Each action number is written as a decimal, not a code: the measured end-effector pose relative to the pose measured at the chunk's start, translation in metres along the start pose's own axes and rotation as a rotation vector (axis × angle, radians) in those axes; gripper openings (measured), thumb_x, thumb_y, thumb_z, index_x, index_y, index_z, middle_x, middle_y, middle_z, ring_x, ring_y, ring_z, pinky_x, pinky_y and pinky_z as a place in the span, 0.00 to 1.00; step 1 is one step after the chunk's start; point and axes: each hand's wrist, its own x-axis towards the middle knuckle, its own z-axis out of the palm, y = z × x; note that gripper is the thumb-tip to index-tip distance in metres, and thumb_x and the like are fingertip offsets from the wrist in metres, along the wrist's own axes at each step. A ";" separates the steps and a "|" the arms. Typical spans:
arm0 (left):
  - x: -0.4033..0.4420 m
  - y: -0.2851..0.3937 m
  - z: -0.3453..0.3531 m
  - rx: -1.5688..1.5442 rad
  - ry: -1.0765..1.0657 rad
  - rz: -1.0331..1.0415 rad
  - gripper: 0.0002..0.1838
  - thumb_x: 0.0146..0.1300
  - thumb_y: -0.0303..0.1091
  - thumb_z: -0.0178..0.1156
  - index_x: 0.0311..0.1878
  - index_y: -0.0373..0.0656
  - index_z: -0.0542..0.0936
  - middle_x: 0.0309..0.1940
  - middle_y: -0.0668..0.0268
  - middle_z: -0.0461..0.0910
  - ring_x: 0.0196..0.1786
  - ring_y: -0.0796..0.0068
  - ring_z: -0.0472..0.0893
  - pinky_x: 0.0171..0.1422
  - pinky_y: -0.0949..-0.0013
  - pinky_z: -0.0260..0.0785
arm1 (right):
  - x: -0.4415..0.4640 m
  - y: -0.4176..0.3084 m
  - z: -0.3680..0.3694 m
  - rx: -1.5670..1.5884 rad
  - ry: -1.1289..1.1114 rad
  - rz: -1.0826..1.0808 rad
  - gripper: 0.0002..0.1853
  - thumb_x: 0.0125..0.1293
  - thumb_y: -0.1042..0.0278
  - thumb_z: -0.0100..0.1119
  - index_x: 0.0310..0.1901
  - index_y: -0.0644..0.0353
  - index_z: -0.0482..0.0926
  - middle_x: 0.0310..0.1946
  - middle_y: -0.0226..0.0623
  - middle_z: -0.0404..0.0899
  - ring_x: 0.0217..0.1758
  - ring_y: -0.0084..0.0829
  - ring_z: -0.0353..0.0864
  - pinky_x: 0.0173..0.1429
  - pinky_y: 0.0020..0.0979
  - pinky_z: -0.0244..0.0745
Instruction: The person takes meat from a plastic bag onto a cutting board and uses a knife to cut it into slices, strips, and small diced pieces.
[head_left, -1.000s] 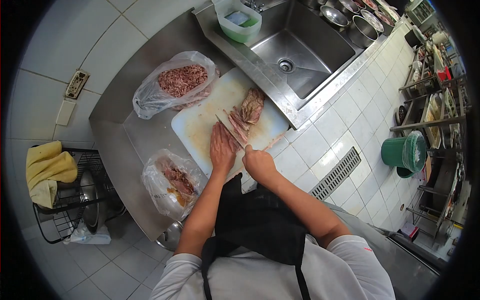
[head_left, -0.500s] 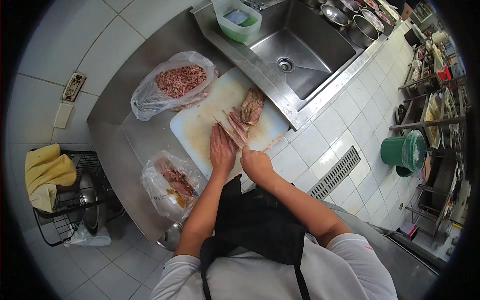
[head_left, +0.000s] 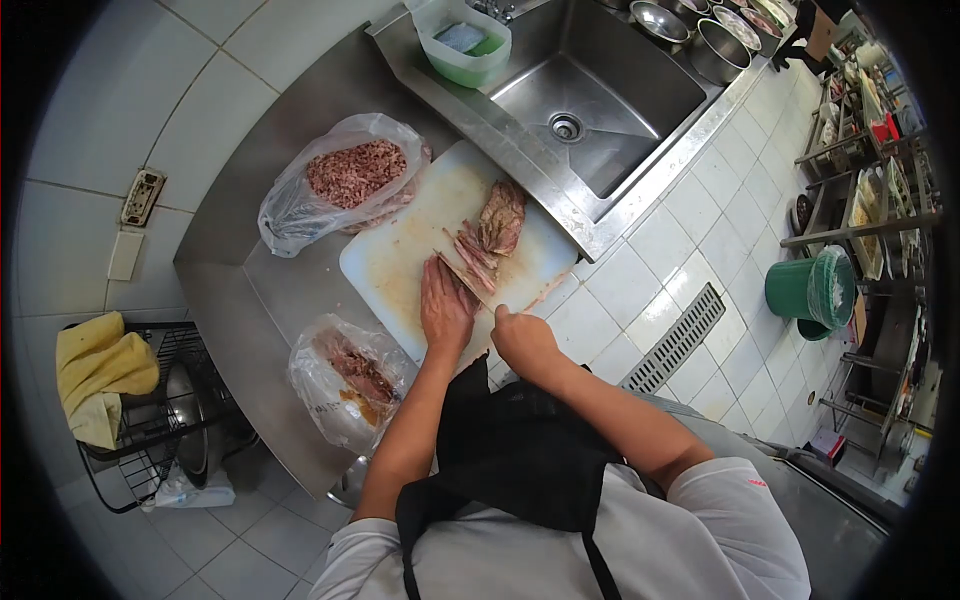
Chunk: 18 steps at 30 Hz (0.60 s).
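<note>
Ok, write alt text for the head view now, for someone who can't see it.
A person's right hand holds a knife over a white cutting board, with the left hand flat beside the knife; meat strips and a larger meat piece lie beyond. Plastic bags of meat sit toward the left, and a steel sink is at upper right.

A black apron [head_left: 520, 455] covers a pale shirt [head_left: 500, 555], right sleeve [head_left: 735, 505] perhaps red-lettered
</note>
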 end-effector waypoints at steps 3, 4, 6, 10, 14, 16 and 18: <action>-0.001 0.002 -0.001 0.009 0.002 -0.002 0.39 0.72 0.36 0.52 0.82 0.30 0.55 0.81 0.42 0.56 0.83 0.42 0.58 0.88 0.50 0.49 | 0.029 0.001 0.023 -0.019 0.075 -0.035 0.09 0.69 0.68 0.57 0.41 0.67 0.74 0.25 0.52 0.85 0.30 0.54 0.89 0.35 0.50 0.84; -0.002 -0.003 0.004 0.015 0.025 0.017 0.38 0.73 0.36 0.51 0.82 0.30 0.54 0.81 0.41 0.57 0.82 0.40 0.58 0.87 0.50 0.50 | 0.035 0.000 0.029 -0.026 0.122 -0.061 0.09 0.69 0.68 0.56 0.41 0.67 0.74 0.25 0.52 0.85 0.30 0.54 0.89 0.35 0.51 0.84; -0.002 -0.006 0.008 0.025 0.040 0.033 0.38 0.73 0.36 0.51 0.83 0.31 0.54 0.80 0.40 0.57 0.82 0.39 0.59 0.87 0.50 0.51 | 0.029 0.003 0.029 0.006 0.133 -0.059 0.09 0.69 0.68 0.56 0.41 0.66 0.74 0.24 0.52 0.85 0.29 0.53 0.88 0.33 0.51 0.83; 0.000 -0.003 0.002 0.057 -0.010 0.025 0.38 0.73 0.36 0.52 0.82 0.29 0.54 0.81 0.41 0.57 0.83 0.42 0.58 0.88 0.51 0.49 | -0.011 0.011 0.017 -0.056 0.023 0.000 0.08 0.69 0.68 0.56 0.40 0.65 0.74 0.23 0.53 0.84 0.26 0.52 0.88 0.31 0.50 0.83; -0.001 0.000 0.001 0.026 0.003 0.015 0.38 0.73 0.36 0.53 0.81 0.27 0.56 0.81 0.42 0.57 0.84 0.44 0.57 0.89 0.52 0.47 | 0.021 0.005 0.037 -0.043 0.138 -0.045 0.06 0.67 0.71 0.58 0.40 0.65 0.74 0.24 0.50 0.86 0.28 0.46 0.90 0.31 0.42 0.85; -0.004 -0.001 0.004 0.038 0.014 0.025 0.38 0.73 0.36 0.53 0.81 0.27 0.56 0.81 0.42 0.57 0.84 0.44 0.57 0.89 0.51 0.47 | 0.048 -0.001 0.045 -0.058 0.202 -0.075 0.07 0.67 0.70 0.58 0.40 0.65 0.74 0.24 0.51 0.86 0.28 0.46 0.90 0.31 0.43 0.85; -0.002 -0.001 0.001 0.044 0.008 0.023 0.38 0.73 0.36 0.54 0.80 0.28 0.56 0.81 0.43 0.57 0.84 0.44 0.57 0.89 0.51 0.47 | 0.044 0.002 0.045 0.001 0.205 -0.060 0.10 0.68 0.67 0.58 0.42 0.68 0.74 0.24 0.52 0.85 0.27 0.50 0.89 0.31 0.48 0.84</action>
